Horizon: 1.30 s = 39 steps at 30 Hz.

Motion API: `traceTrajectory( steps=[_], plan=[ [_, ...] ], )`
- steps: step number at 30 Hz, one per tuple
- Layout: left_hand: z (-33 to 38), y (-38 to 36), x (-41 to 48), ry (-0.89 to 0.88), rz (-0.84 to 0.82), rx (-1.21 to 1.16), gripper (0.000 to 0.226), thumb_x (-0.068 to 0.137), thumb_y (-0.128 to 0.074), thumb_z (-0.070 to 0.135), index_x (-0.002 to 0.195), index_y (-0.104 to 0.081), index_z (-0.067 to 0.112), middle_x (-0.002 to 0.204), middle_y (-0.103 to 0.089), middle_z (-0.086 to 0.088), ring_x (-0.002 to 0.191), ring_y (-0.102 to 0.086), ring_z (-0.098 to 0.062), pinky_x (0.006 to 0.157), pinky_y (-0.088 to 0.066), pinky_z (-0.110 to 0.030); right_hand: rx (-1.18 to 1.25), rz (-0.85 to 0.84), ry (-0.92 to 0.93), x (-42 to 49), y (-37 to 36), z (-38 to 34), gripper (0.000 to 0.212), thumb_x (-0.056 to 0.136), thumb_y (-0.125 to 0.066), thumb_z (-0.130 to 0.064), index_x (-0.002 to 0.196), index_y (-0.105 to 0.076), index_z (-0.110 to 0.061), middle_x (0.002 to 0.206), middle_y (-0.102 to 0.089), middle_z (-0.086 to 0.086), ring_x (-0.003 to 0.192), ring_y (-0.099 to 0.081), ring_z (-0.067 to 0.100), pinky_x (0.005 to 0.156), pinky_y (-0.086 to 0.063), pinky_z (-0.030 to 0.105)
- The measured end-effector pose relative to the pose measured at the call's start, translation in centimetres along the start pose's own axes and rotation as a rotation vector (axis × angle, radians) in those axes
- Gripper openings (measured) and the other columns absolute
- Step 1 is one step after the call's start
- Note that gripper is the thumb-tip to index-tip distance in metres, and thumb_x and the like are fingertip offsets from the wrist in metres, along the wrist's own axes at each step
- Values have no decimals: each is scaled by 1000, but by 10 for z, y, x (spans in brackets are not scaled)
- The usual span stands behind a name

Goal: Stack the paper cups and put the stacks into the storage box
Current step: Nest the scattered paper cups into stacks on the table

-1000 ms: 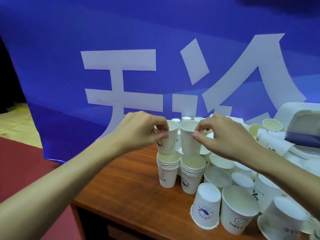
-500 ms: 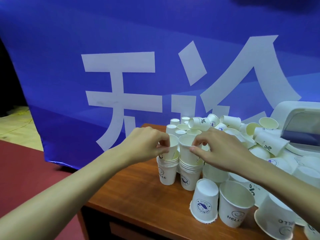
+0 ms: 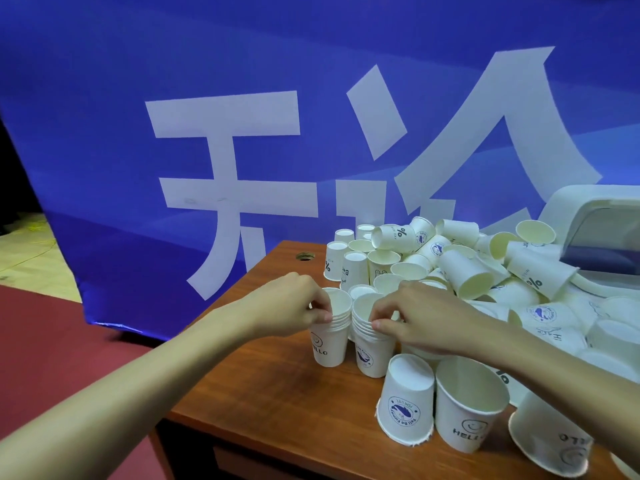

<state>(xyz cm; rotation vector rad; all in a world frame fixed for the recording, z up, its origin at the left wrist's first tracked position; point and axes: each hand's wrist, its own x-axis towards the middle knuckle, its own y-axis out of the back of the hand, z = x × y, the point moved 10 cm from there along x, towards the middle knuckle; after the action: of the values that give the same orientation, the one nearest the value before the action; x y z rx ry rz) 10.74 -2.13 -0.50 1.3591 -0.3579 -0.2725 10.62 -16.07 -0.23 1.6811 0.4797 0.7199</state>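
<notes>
On the wooden desk [image 3: 259, 393], the left hand [image 3: 291, 306] is pinching the rim of the HELLO cup stack [image 3: 329, 344]. The right hand [image 3: 426, 317] is pinching the whale-logo stack [image 3: 372, 356] alongside.

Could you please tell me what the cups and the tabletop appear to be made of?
The white printed cups look like thin matte paper, given rolled rims. The reddish-brown tabletop shows wood grain with slight sheen, possibly laminate.
</notes>
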Motion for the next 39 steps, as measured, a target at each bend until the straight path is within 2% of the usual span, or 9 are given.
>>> traceTrajectory(
  steps=[6,10,14,20,25,28,34,37,39],
  plan=[
    [-3,-3,13,8,-59,-50,16,94,-66,30,101,-78,22,93,-73,13,85,-63,-2,78,-53,-26,47,-127,-5,7,-6,0,20,95,-59,-35,103,-76,-30,98,-75,-12,81,-58,5,79,-52,32],
    [-3,7,25,20,-101,-31,14,89,-70,40,91,-76,28,82,-69,20,78,-63,1,68,-49,-19,96,-227,-16,12,1,13,26,93,-63,-46,112,-72,-32,100,-73,-17,70,-58,-9,67,-45,18],
    [2,58,63,33,112,-57,18,86,-69,45,87,-76,28,74,-70,19,66,-64,2,60,-50,-20,297,-78,-125,24,50,62,22,93,-62,-46,99,-74,-29,86,-73,-15,63,-68,1,59,-47,15],
    [32,53,160,-39,146,307,26,90,-63,46,110,-67,31,107,-69,8,91,-63,-16,77,-55,-36,-380,-46,-470,12,70,180,28,89,-54,-57,104,-66,-35,100,-68,-11,90,-62,15,69,-45,31],
    [66,17,236,-180,124,411,52,88,-69,39,136,-54,28,135,-54,4,115,-53,-20,85,-53,-40,-202,-112,-669,-10,43,232,51,86,-53,-63,120,-54,-26,85,-65,-11,67,-59,6,71,-51,31],
    [82,1,270,-279,91,527,60,88,-70,33,143,-47,29,142,-49,1,120,-52,-22,75,-51,-34,-132,-97,-705,-9,35,243,51,85,-54,-65,118,-56,-27,85,-62,-13,69,-58,5,64,-45,30],
    [85,-16,304,-307,21,695,60,90,-65,35,145,-44,33,140,-48,0,79,-59,-20,51,-40,-26,-26,17,-767,-7,29,254,47,80,-62,-59,117,-55,-31,87,-59,-16,74,-61,7,60,-42,28],
    [86,-25,309,-352,-18,771,54,89,-67,28,141,-49,31,135,-54,1,74,-53,-17,47,-25,-23,81,68,-783,-8,31,258,53,77,-69,-48,125,-52,-35,90,-67,-13,78,-67,11,76,-53,34],
    [86,-30,310,-381,-43,821,47,89,-68,24,134,-55,28,127,-58,1,76,-56,-19,50,-29,-24,134,125,-762,-7,36,255,54,76,-70,-41,127,-52,-35,85,-71,-13,78,-67,10,82,-55,38]
  ],
)
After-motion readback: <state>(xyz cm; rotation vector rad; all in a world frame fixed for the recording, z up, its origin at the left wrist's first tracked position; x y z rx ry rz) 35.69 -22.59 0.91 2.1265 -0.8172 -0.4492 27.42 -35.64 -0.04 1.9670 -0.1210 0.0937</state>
